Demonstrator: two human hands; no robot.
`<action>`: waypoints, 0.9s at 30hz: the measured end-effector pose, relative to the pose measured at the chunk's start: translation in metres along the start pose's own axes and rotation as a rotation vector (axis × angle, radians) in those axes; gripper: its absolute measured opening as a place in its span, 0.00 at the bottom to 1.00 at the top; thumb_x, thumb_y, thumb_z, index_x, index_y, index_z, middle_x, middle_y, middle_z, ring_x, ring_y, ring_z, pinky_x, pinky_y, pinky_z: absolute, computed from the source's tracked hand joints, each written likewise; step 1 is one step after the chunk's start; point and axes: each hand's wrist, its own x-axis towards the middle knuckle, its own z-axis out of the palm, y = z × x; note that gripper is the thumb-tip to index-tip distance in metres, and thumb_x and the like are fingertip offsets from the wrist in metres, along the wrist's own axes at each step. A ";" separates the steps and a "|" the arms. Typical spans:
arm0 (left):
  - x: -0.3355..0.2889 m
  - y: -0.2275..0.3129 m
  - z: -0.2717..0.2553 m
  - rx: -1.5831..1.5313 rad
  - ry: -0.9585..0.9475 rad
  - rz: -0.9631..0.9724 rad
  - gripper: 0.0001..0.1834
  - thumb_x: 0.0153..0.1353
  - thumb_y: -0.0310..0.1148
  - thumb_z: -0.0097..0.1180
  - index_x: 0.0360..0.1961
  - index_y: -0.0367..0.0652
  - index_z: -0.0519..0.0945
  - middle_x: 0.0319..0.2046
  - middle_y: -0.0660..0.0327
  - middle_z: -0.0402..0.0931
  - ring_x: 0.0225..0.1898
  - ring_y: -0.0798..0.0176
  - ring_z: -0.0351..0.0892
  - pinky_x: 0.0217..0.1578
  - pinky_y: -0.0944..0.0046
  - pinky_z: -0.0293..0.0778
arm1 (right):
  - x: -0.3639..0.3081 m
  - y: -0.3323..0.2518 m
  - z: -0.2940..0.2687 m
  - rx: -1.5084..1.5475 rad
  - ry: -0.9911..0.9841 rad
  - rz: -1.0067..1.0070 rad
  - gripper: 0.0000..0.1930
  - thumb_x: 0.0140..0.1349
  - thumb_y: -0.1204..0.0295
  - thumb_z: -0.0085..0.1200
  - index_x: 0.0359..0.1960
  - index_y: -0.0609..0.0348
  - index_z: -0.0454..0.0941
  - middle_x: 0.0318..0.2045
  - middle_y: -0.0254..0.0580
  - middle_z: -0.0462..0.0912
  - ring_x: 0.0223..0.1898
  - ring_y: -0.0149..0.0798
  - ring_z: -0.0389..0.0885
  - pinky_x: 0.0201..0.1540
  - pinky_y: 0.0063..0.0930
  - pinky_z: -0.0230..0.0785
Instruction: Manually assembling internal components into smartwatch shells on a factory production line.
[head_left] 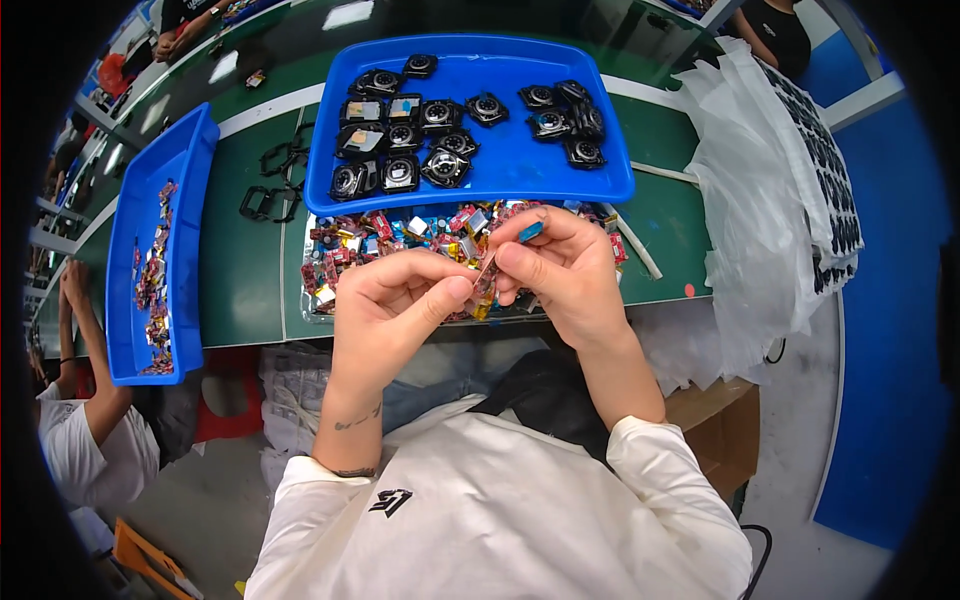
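My left hand (pixel 392 308) and my right hand (pixel 568 272) meet over a shallow tray (pixel 318 318) heaped with small red, gold and silver electronic parts (pixel 345 262). Thumb and fingers of both hands pinch one small, thin reddish electronic part (pixel 486 271) between them. Its far end is hidden by my fingers. A small bright blue piece (pixel 531 231) shows at my right index finger; what it is I cannot tell. Just beyond my hands stands a blue tray (pixel 470 190) with several black watch cases (pixel 440 116) in it.
Left, a narrow blue tray (pixel 190 250) holds more small parts, beside black frames (pixel 268 203) on the green table (pixel 240 310). White plastic sheeting (pixel 745 190) and stacked sheets of black pieces (pixel 815 150) stand right. A white strip (pixel 638 245) lies near the tray. A co-worker's arm (pixel 95 365) is at left.
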 end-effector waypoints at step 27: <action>-0.017 -0.015 0.009 0.303 0.212 0.165 0.08 0.43 0.20 0.65 0.26 0.37 0.80 0.26 0.60 0.80 0.26 0.71 0.75 0.27 0.74 0.67 | -0.012 0.000 -0.006 -0.333 -0.093 -0.291 0.07 0.53 0.80 0.60 0.34 0.67 0.77 0.32 0.39 0.78 0.30 0.27 0.78 0.34 0.18 0.73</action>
